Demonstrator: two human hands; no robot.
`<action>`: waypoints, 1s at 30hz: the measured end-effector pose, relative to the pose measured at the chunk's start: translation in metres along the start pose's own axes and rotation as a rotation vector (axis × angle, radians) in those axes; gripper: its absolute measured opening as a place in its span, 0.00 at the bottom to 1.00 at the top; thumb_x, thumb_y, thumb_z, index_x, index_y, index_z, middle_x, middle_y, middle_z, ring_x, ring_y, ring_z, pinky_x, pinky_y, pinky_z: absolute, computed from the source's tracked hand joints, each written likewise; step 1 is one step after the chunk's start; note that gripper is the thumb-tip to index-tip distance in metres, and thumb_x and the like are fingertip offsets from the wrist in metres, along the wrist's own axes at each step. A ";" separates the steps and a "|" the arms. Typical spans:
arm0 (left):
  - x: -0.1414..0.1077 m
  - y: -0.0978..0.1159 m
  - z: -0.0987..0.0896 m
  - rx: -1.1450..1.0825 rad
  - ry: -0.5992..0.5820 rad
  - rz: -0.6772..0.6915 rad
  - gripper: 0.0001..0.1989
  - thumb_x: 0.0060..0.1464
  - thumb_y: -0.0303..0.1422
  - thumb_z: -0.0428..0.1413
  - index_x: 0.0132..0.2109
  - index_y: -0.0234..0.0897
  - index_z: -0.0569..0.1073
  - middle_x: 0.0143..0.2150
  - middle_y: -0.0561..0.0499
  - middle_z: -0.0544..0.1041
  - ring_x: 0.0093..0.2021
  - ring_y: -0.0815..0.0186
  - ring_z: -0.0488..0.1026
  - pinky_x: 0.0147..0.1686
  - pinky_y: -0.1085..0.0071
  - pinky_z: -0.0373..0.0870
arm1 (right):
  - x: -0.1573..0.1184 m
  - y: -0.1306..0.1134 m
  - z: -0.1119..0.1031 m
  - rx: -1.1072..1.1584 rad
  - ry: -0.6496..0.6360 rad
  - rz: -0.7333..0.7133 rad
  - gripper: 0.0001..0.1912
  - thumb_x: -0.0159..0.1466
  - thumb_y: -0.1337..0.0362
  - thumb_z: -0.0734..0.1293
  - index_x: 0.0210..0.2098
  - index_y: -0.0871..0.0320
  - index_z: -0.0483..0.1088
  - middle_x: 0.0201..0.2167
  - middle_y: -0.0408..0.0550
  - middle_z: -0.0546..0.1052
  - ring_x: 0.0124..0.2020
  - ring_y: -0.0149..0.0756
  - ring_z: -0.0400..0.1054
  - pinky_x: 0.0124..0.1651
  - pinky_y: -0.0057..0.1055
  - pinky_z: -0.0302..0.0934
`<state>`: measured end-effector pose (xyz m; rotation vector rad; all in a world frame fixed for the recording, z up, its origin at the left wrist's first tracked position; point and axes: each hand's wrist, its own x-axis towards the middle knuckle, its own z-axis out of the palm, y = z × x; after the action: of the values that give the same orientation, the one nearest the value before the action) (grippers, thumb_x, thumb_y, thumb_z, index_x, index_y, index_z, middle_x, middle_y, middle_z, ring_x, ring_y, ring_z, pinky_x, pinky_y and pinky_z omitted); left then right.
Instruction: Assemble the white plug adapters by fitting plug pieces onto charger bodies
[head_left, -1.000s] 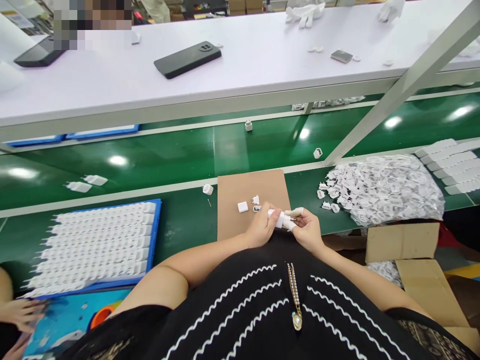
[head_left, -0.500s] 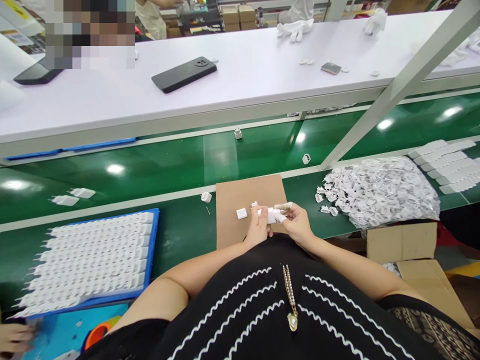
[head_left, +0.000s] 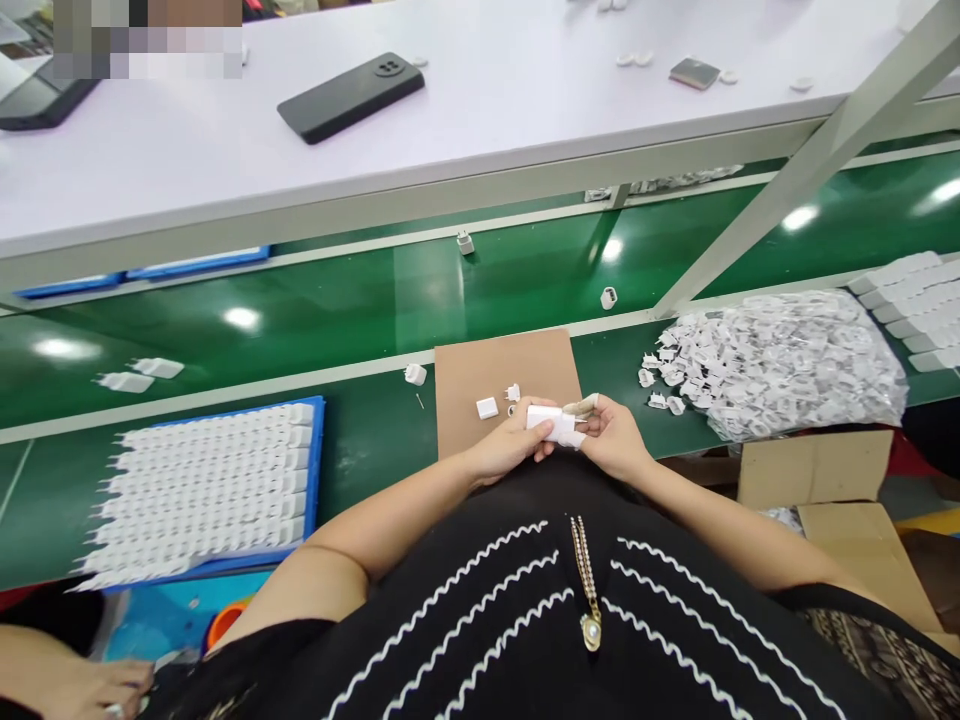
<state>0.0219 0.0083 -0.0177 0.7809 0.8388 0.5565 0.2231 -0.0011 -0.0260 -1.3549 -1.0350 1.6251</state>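
A white plug-in charger point(head_left: 547, 423) is held between both hands above a brown cardboard sheet point(head_left: 510, 360). My left hand point(head_left: 501, 450) closes around its body, thumb on top. With covered thumb and fingertip, my right hand point(head_left: 616, 440) pinches the end with the metal pins, which point right. Just beyond the left hand, a white charger shell point(head_left: 487, 408) and a small white pin piece point(head_left: 512, 392) lie on the sheet. Part of another small white piece shows beside the left fingers.
At left, rows of white chargers point(head_left: 217, 490) fill a blue tray. A bag of white plug parts point(head_left: 795, 365) spills open at right. Loose chargers point(head_left: 415, 374) lie along the green bench. A raised white shelf with a black phone point(head_left: 352, 97) runs behind. A co-worker's hand point(head_left: 112, 690) shows lower left.
The view has tipped downward, so less of the far side shows. My left hand has shifted on the charger, baring more of its body; both hands still hold it.
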 end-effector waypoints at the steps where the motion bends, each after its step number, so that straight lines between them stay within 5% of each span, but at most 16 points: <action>1: 0.000 -0.002 0.003 0.044 0.017 0.028 0.35 0.55 0.55 0.65 0.57 0.38 0.60 0.29 0.56 0.72 0.27 0.71 0.68 0.31 0.74 0.62 | -0.003 0.001 0.001 -0.004 0.025 -0.029 0.28 0.40 0.61 0.85 0.35 0.57 0.72 0.35 0.50 0.82 0.32 0.41 0.79 0.37 0.34 0.75; 6: 0.003 -0.015 0.006 0.069 0.026 0.080 0.35 0.56 0.56 0.63 0.58 0.39 0.61 0.31 0.55 0.73 0.29 0.69 0.69 0.34 0.71 0.65 | -0.005 0.007 0.000 -0.006 0.022 -0.103 0.24 0.45 0.62 0.83 0.37 0.56 0.72 0.38 0.52 0.82 0.38 0.45 0.80 0.41 0.38 0.77; 11: 0.024 -0.025 -0.025 0.117 0.033 0.033 0.31 0.49 0.47 0.72 0.53 0.37 0.70 0.42 0.50 0.77 0.40 0.66 0.74 0.44 0.69 0.71 | 0.011 0.033 0.000 -0.063 -0.071 -0.101 0.25 0.48 0.60 0.82 0.41 0.56 0.73 0.37 0.49 0.82 0.38 0.44 0.80 0.44 0.39 0.77; 14: 0.045 -0.026 -0.060 0.263 0.059 0.065 0.30 0.44 0.41 0.74 0.51 0.35 0.76 0.45 0.46 0.79 0.43 0.63 0.76 0.46 0.68 0.72 | 0.029 0.060 -0.014 -0.122 -0.081 -0.120 0.34 0.51 0.56 0.81 0.54 0.54 0.70 0.48 0.52 0.80 0.44 0.43 0.80 0.46 0.39 0.76; 16: 0.063 -0.026 -0.091 0.291 0.142 0.090 0.36 0.42 0.38 0.75 0.57 0.35 0.75 0.48 0.43 0.80 0.45 0.60 0.77 0.48 0.64 0.73 | 0.044 0.079 -0.040 -0.328 0.057 -0.124 0.34 0.58 0.54 0.76 0.60 0.53 0.67 0.55 0.54 0.77 0.49 0.43 0.78 0.48 0.39 0.75; 19: 0.096 -0.023 -0.142 0.385 0.324 0.144 0.36 0.41 0.36 0.74 0.58 0.35 0.76 0.51 0.41 0.80 0.49 0.55 0.78 0.52 0.59 0.74 | 0.065 0.103 -0.099 -0.678 0.349 -0.043 0.25 0.64 0.59 0.68 0.60 0.57 0.69 0.58 0.60 0.73 0.57 0.49 0.71 0.60 0.48 0.67; 23: 0.150 -0.008 -0.203 0.492 0.566 0.220 0.23 0.44 0.32 0.69 0.49 0.33 0.78 0.52 0.41 0.79 0.53 0.54 0.76 0.58 0.56 0.72 | 0.074 0.127 -0.164 -0.862 0.528 0.068 0.22 0.58 0.69 0.66 0.53 0.63 0.73 0.57 0.68 0.71 0.64 0.62 0.58 0.66 0.59 0.51; 30: 0.220 0.002 -0.259 0.563 0.940 0.335 0.19 0.52 0.24 0.62 0.51 0.34 0.72 0.56 0.41 0.72 0.55 0.60 0.75 0.62 0.60 0.70 | 0.078 0.154 -0.187 -0.903 0.580 0.097 0.17 0.59 0.71 0.63 0.47 0.62 0.74 0.48 0.63 0.72 0.54 0.56 0.60 0.59 0.49 0.54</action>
<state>-0.0678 0.2637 -0.2236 1.2017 1.7969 1.0394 0.3877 0.0332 -0.2162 -2.3006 -1.3881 0.6877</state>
